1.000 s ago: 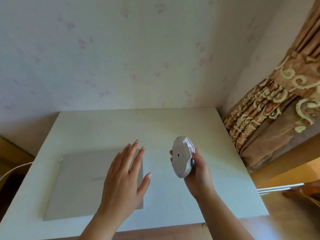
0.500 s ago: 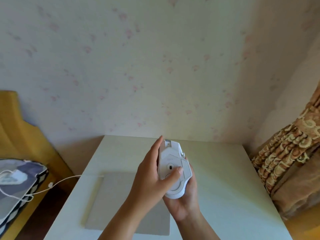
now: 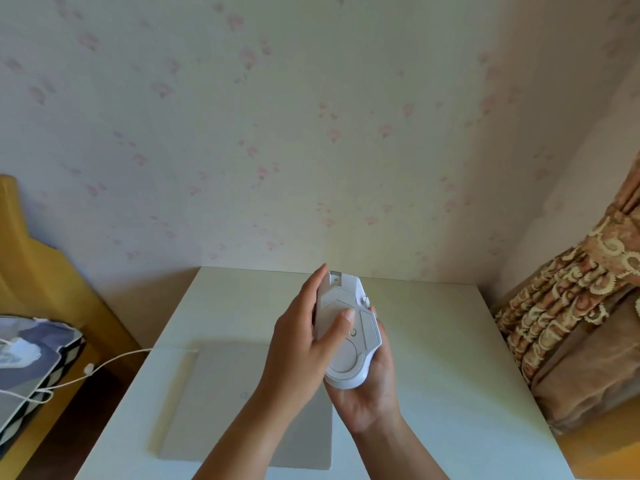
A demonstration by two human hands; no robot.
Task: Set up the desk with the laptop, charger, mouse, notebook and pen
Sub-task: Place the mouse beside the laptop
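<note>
White mouse [image 3: 348,327]: underside up, held above the table [image 3: 450,341], cradled in the right hand [image 3: 370,393] from below; left hand [image 3: 304,344] grips its left side, thumb on the base. Laptop [image 3: 221,410]: closed, flat on the table's left. White cable [image 3: 114,358]: trails off the left edge.

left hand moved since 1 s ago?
Yes. The left hand was hovering open over the closed laptop; it has shifted right, off the lid, and now grips the upturned mouse held by the right hand.
</note>
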